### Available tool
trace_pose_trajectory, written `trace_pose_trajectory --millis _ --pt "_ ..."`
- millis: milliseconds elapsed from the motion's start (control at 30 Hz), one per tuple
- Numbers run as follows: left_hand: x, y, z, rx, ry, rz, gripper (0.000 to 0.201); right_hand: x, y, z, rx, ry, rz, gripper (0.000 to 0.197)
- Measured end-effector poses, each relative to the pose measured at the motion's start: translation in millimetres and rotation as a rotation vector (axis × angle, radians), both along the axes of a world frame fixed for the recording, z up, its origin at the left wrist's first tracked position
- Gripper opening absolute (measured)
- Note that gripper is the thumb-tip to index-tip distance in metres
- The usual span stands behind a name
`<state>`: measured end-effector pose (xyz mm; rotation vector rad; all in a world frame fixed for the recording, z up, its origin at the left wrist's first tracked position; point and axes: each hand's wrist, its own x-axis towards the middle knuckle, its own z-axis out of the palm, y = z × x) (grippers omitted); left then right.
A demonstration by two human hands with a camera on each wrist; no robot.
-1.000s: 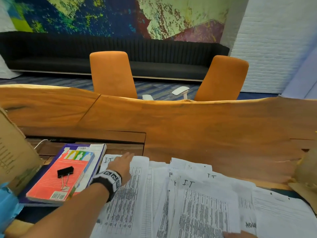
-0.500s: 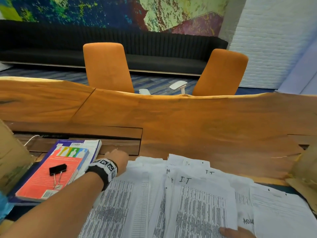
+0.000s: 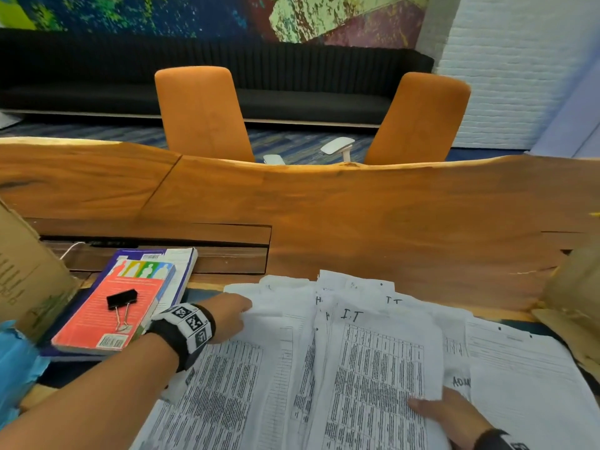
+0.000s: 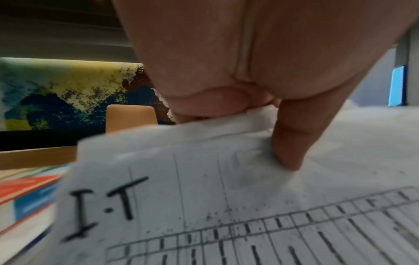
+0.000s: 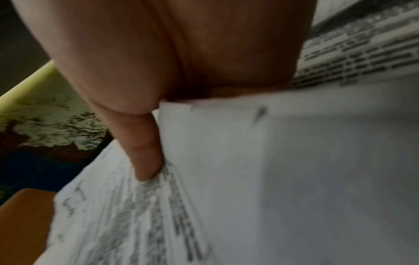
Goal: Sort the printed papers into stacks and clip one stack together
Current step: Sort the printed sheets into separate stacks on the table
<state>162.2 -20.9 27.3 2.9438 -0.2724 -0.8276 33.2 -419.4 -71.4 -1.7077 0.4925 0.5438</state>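
Note:
Several printed sheets [image 3: 373, 368] lie fanned out and overlapping on the wooden table [image 3: 357, 216]; some are hand-marked "I.T". My left hand [image 3: 233, 311] holds the far edge of the leftmost sheet. In the left wrist view the thumb [image 4: 288, 143] presses on an "I.T" sheet [image 4: 204, 197] whose edge is tucked under the curled fingers. My right hand [image 3: 444, 414] pinches the near right corner of the middle "I.T" sheet. In the right wrist view its thumb [image 5: 145, 152] lies on printed paper and a white sheet [image 5: 294, 179] hides the fingers. A black binder clip [image 3: 121, 300] rests on a red book [image 3: 107, 319], left of my left hand.
The red book lies on a larger book at the left. A cardboard box [image 3: 26, 277] stands at the far left, with blue material [image 3: 16, 365] below it. More cardboard [image 3: 574, 293] sits at the right edge. Two orange chairs [image 3: 201, 115] stand beyond the table.
My left hand drew back toward me along the leftmost sheet and now holds its far edge. My right hand came further into view at the bottom right. The view tilted down.

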Motion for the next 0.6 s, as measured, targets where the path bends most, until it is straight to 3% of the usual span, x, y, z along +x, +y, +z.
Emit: trace_pose_trajectory --millis 167,300,433,467,533,600 --pt "-22 -14 57 0.001 -0.061 -0.132 0.016 -8 3 22 -0.245 -0.109 -0.091 0.051" --pt "-43 -28 102 -0.033 -0.124 -0.199 0.023 -14 9 48 -0.257 -0.194 -0.059 0.055" --pt "-58 -50 136 -0.197 -0.224 -0.233 0.047 -17 30 95 -0.204 -0.35 -0.022 0.056" --pt "-61 -56 144 -0.26 -0.257 -0.229 0.059 -18 36 106 -0.195 -0.389 -0.009 0.053" --pt "-66 -68 158 -0.351 -0.316 -0.233 0.075 -22 53 131 -0.173 -0.458 0.041 0.03" --pt "-68 -78 167 -0.332 -0.36 -0.268 0.066 -25 64 148 -0.141 -0.495 0.089 0.015"
